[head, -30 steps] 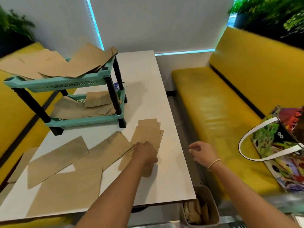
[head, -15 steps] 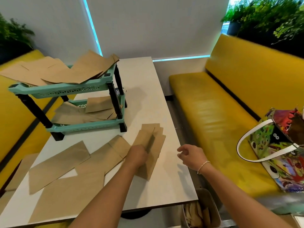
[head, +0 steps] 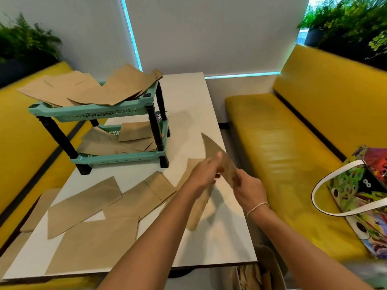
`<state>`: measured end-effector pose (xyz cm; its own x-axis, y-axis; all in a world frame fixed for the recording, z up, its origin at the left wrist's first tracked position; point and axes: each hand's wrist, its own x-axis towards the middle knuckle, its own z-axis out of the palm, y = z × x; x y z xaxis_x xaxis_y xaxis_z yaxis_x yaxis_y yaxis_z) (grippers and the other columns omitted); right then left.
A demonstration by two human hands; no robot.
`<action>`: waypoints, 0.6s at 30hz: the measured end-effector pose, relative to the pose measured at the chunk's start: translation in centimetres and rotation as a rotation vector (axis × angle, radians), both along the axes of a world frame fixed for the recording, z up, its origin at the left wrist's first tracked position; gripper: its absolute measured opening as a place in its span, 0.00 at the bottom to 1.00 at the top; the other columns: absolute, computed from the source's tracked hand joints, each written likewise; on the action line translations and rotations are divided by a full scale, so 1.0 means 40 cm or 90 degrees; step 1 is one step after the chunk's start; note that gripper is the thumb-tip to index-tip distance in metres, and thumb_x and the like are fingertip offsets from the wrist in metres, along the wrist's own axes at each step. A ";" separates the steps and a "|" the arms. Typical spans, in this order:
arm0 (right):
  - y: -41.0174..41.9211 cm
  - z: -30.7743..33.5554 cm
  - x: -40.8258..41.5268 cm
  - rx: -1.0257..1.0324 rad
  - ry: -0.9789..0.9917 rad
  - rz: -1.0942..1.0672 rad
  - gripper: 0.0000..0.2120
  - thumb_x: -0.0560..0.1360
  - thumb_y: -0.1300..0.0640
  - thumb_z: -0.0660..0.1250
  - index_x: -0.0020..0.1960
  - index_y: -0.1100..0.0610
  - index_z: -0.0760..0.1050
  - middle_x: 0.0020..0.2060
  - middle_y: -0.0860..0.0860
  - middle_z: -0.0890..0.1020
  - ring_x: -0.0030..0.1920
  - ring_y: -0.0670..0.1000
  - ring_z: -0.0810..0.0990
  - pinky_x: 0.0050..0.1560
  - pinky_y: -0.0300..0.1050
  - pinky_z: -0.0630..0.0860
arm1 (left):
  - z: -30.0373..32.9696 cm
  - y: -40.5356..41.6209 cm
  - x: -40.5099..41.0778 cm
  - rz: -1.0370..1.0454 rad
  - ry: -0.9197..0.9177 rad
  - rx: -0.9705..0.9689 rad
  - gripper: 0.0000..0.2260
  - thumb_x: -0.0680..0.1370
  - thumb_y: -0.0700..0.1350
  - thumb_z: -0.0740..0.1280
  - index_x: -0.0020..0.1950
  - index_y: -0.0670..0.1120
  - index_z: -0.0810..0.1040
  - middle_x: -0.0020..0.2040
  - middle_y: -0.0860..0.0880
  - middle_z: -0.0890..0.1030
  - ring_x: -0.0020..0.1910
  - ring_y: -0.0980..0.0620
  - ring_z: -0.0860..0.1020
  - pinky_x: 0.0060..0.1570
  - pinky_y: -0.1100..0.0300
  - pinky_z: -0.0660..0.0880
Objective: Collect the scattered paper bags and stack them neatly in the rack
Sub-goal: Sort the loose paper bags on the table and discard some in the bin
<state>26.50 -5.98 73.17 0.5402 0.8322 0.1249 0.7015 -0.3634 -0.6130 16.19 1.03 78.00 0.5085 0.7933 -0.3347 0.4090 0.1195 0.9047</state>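
Note:
A brown paper bag (head: 217, 153) stands lifted on edge above the white table (head: 188, 101). My left hand (head: 204, 172) pinches it from the left and my right hand (head: 248, 189) grips its lower right end. Several flat paper bags (head: 83, 199) lie scattered over the table's near left, one more (head: 196, 210) under my hands. The teal two-tier rack (head: 100, 114) with black legs stands at the table's left; loose bags (head: 88, 88) sprawl over its top shelf and others (head: 117, 141) lie on its lower shelf.
Yellow benches (head: 293, 143) run along both sides of the table. A colourful tote bag (head: 362, 197) sits on the right bench. A bin (head: 263, 273) with paper in it stands on the floor below the table's near right corner. Some bags hang over the left bench.
My left hand has raised a bag off the pile on the table, and my right hand has come in from the right and taken hold of it.

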 end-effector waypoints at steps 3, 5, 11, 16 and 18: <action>-0.013 -0.009 0.046 0.000 0.025 -0.063 0.12 0.80 0.58 0.58 0.60 0.58 0.75 0.51 0.59 0.82 0.48 0.61 0.79 0.43 0.43 0.71 | -0.080 0.027 -0.022 -0.067 0.244 0.097 0.31 0.78 0.65 0.51 0.72 0.46 0.65 0.70 0.46 0.69 0.67 0.44 0.69 0.65 0.49 0.66; -0.023 -0.010 0.066 -0.028 0.024 -0.078 0.13 0.80 0.59 0.58 0.62 0.59 0.73 0.54 0.58 0.81 0.50 0.61 0.78 0.42 0.44 0.72 | -0.153 0.039 -0.042 -0.157 0.471 0.191 0.28 0.77 0.63 0.57 0.69 0.45 0.67 0.67 0.44 0.71 0.64 0.42 0.70 0.61 0.49 0.67; -0.041 -0.025 0.107 -0.062 0.052 -0.094 0.11 0.78 0.61 0.60 0.60 0.61 0.73 0.53 0.59 0.79 0.44 0.55 0.74 0.43 0.44 0.72 | -0.254 0.041 -0.060 -0.162 0.561 0.279 0.23 0.70 0.49 0.66 0.61 0.41 0.68 0.61 0.43 0.71 0.61 0.43 0.69 0.57 0.54 0.67; -0.044 -0.031 0.117 -0.059 0.061 -0.104 0.11 0.78 0.61 0.60 0.58 0.63 0.73 0.53 0.59 0.79 0.48 0.59 0.77 0.42 0.42 0.69 | -0.254 0.054 -0.039 -0.197 0.598 0.305 0.29 0.69 0.49 0.68 0.65 0.38 0.63 0.61 0.40 0.71 0.59 0.40 0.69 0.49 0.56 0.64; -0.043 -0.031 0.123 -0.057 0.067 -0.106 0.11 0.78 0.62 0.60 0.59 0.63 0.73 0.53 0.59 0.79 0.50 0.59 0.77 0.42 0.40 0.66 | -0.257 0.048 -0.035 -0.198 0.595 0.325 0.29 0.70 0.47 0.68 0.66 0.38 0.62 0.61 0.40 0.71 0.58 0.40 0.70 0.48 0.56 0.66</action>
<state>31.44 -7.72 71.94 0.6778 0.7352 -0.0096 0.5611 -0.5256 -0.6394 14.80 2.94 67.71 0.4271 0.8295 -0.3598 0.9036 -0.4056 0.1376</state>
